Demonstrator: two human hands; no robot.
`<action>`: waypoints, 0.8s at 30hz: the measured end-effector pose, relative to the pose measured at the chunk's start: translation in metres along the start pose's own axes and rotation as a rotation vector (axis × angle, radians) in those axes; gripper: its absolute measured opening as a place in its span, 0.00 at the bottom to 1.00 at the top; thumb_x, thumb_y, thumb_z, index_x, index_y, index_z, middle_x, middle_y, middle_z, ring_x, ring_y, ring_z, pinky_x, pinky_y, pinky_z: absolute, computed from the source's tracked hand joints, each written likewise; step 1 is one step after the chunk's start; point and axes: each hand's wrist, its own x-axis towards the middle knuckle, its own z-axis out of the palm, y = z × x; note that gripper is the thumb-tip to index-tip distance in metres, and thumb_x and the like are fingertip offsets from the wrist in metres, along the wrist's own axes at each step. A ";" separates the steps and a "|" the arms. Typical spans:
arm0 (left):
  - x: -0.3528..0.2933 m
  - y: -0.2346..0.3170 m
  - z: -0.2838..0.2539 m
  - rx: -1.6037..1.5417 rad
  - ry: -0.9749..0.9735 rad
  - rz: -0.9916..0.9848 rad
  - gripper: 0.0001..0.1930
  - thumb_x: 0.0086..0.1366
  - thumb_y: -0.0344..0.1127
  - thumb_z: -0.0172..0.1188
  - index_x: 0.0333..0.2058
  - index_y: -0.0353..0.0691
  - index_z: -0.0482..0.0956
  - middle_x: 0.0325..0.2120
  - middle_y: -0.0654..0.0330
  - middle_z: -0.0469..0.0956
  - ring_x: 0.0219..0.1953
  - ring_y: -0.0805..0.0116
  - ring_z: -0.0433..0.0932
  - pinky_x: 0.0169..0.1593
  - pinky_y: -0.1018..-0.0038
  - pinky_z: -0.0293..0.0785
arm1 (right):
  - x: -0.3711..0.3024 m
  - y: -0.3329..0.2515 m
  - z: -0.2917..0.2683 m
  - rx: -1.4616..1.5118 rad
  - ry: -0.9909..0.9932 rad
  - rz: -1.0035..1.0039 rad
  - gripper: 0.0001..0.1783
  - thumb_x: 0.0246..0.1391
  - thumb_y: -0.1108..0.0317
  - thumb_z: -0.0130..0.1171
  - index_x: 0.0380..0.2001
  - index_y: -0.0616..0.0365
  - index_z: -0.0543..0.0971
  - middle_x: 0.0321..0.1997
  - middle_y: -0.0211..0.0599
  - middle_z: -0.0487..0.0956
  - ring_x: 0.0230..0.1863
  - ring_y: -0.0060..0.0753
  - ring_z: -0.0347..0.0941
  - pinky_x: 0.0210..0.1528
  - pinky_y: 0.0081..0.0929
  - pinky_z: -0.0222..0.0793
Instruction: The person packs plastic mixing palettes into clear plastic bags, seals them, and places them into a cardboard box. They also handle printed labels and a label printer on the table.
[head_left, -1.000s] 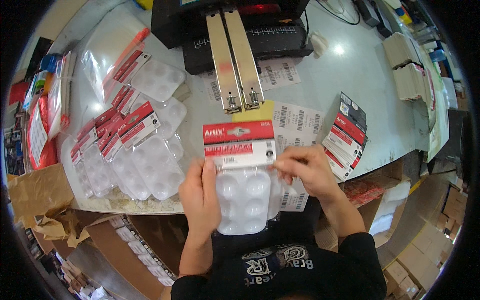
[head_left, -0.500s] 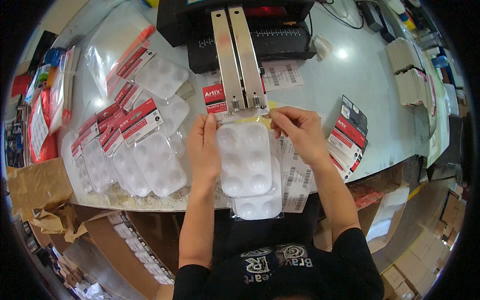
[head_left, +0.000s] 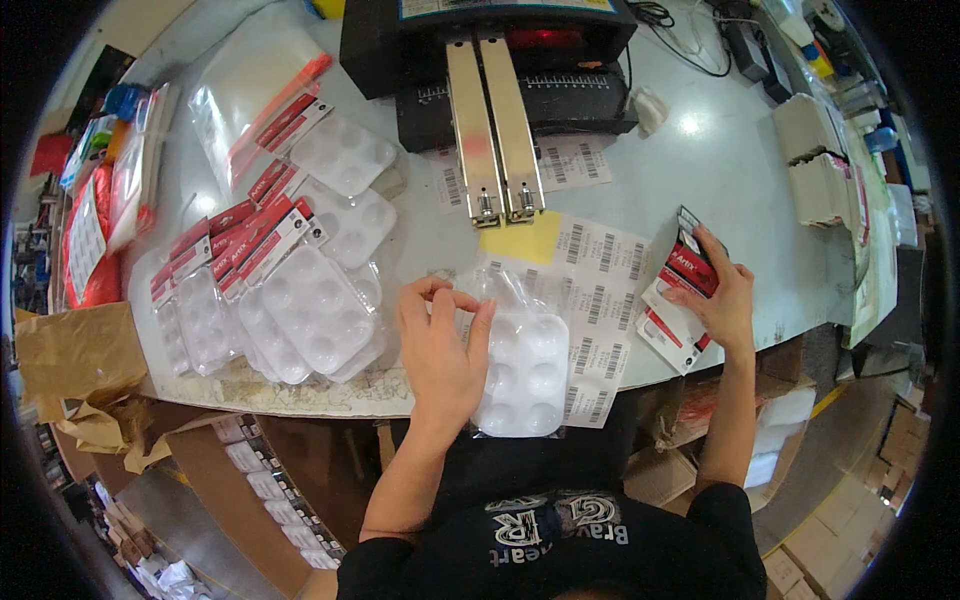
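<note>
My left hand (head_left: 442, 350) is open, its fingers bent and its thumb apart, beside the upper edge of a white plastic paint palette (head_left: 522, 370). The palette lies in a clear bag (head_left: 512, 292) at the table's front edge, with round wells showing. Over on the right, my right hand (head_left: 725, 300) has its thumb and fingers closed on a red, white and black header card (head_left: 690, 268) at the top of a small stack. To my left lies a pile of bagged palettes (head_left: 310, 310) with red and white header cards.
A black machine (head_left: 500, 100) with two metal bars (head_left: 497, 140) stands at the back. Barcode label sheets (head_left: 605, 290) and a yellow sheet (head_left: 522, 238) lie in front of it. Clear bags (head_left: 250, 90) are at the back left, card stacks (head_left: 815, 150) at the right.
The carded palette pack has left the metal bars and my left hand, uncovering the bagged palette beneath. My right hand has moved right onto the header cards. The whole view has shifted slightly.
</note>
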 end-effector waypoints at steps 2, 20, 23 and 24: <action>0.000 0.011 0.001 -0.305 0.015 -0.097 0.10 0.62 0.33 0.59 0.36 0.33 0.71 0.43 0.49 0.72 0.45 0.61 0.71 0.49 0.67 0.67 | -0.007 -0.021 -0.008 -0.023 0.023 0.039 0.45 0.29 0.48 0.74 0.54 0.53 0.73 0.54 0.36 0.77 0.53 0.33 0.72 0.57 0.34 0.51; -0.013 0.052 -0.036 -0.740 -0.267 -0.267 0.07 0.65 0.32 0.58 0.35 0.34 0.78 0.24 0.59 0.82 0.25 0.83 0.74 0.29 0.82 0.69 | -0.009 -0.164 -0.026 0.418 -0.418 -0.442 0.17 0.48 0.58 0.66 0.31 0.60 0.75 0.19 0.50 0.74 0.25 0.55 0.73 0.26 0.41 0.64; -0.014 0.053 -0.036 -0.709 -0.280 -0.273 0.07 0.65 0.32 0.58 0.34 0.34 0.79 0.21 0.61 0.80 0.23 0.83 0.72 0.28 0.83 0.68 | -0.009 -0.160 -0.030 0.338 -0.439 -0.449 0.17 0.42 0.62 0.71 0.30 0.62 0.77 0.23 0.44 0.76 0.22 0.39 0.73 0.27 0.26 0.65; -0.015 0.052 -0.036 -0.663 -0.241 -0.225 0.07 0.65 0.31 0.58 0.34 0.33 0.79 0.21 0.61 0.79 0.24 0.83 0.72 0.28 0.83 0.68 | -0.009 -0.159 -0.031 0.371 -0.439 -0.424 0.17 0.42 0.62 0.71 0.30 0.62 0.78 0.23 0.42 0.77 0.22 0.36 0.73 0.27 0.25 0.65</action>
